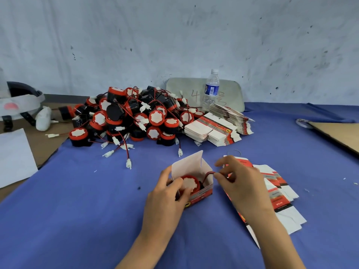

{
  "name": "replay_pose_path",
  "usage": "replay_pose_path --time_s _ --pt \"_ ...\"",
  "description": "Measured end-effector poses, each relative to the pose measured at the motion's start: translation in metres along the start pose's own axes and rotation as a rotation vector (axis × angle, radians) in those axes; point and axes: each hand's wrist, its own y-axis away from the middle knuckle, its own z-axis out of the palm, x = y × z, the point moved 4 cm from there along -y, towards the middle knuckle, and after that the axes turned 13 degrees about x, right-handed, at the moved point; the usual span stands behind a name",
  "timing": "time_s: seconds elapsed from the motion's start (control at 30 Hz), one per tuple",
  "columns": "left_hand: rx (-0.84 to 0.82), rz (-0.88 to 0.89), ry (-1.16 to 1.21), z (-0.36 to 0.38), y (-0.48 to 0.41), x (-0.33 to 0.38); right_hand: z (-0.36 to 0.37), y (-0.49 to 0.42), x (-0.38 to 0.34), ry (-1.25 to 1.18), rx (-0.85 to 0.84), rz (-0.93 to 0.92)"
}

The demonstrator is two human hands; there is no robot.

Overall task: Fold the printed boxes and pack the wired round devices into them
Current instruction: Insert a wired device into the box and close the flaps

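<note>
Printed box (194, 171) stands open-topped on the blue cloth (97, 210) between my hands, its white rear flap upright. My left hand (167, 195) grips its left side, fingers curled round the wall and thumb at the front edge. Inside sits one round device (189, 183), red-rimmed, white face up. My right hand (239, 183) pinches the device's red-and-black wire (208, 173) between thumb and forefinger at the box's right rim; the other fingers are loosely bent.

The box front carries a red band over a black one with a yellow round logo. The lettering is too blurred to read.

At 3 to 4 o'clock, partly under my right wrist, a fan of flat box blanks (279, 191) lies on the cloth, with the same red and black bands and print I cannot make out. At 12 to 1 o'clock are neater stacks of blanks (213, 129). Behind them stands a clear water bottle (210, 92) with a blue label, unreadable, in front of a pale board (231, 94) bearing a handwritten "4" and further strokes partly hidden. At 11 o'clock is the heap of wired devices (136, 117), white connectors trailing onto the cloth.

Brown cardboard (340, 134) lies at 2 o'clock and a white paper sheet (13, 156) at 9. A scuffed whitish wall (174, 35) closes the back.
</note>
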Motion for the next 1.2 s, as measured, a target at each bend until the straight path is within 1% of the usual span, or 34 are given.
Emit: replay_pose_path --time_s 0.07,0.2,0.3,0.4,0.47,0.53,0.57,0.63,1.03,1.13,1.2 --pt "-0.022 -0.014 -0.02 0.002 0.0 -0.001 -0.009 -0.003 0.0 -0.052 0.051 0.018" --pt "-0.036 0.007 -0.045 0.004 0.001 -0.002 -0.017 -0.004 0.002 -0.079 -0.014 0.027" --pt "-0.033 0.028 -0.048 0.005 0.002 0.0 -0.021 -0.003 -0.004 -0.085 0.019 -0.025" --pt "-0.03 0.071 -0.055 0.006 0.004 0.004 -0.007 0.0 -0.015 -0.009 0.026 -0.097" --pt "-0.028 0.086 -0.044 0.005 0.004 0.006 0.011 0.005 -0.02 0.078 -0.059 -0.121" --pt "-0.017 0.094 -0.019 0.005 0.005 0.007 0.03 0.011 -0.022 0.254 -0.15 -0.138" --pt "-0.014 0.098 -0.008 0.004 0.005 0.007 0.035 0.013 -0.022 0.348 -0.167 -0.138" --pt "-0.012 0.093 -0.004 0.004 0.005 0.007 0.038 0.015 -0.022 0.452 -0.172 -0.103" --pt "-0.084 0.066 -0.045 0.0 0.007 0.013 0.039 0.0 -0.036 0.583 -0.298 -0.051" --pt "-0.059 0.149 -0.101 -0.004 0.006 0.022 0.041 -0.005 -0.037 0.602 -0.344 -0.052" --pt "0.0 0.286 -0.208 -0.005 0.008 0.028 0.042 -0.01 -0.036 0.577 -0.357 -0.031"
